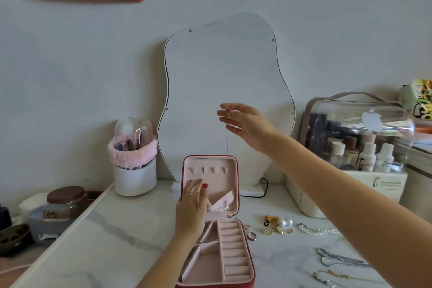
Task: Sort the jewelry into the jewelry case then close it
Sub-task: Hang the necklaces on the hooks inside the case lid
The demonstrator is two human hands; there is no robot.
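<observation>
Jewelry case (236, 196) lining – matt pink velvety cloth; chain (227, 138) – thin shiny metal; tabletop (121, 236) – glossy marble-look.

The jewelry case (217, 252) runs off the bottom edge; the left hand (191, 206) hides part of its lid.

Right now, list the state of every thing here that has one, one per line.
jewelry case: open, lid upright
lid pocket: pulled open
thin necklace: hanging from above into the lid
left hand: flat against the lid lining
right hand: pinching the necklace top
rings: loose on the table
pearl strand: on the table
clear organizer: cover closed
</observation>
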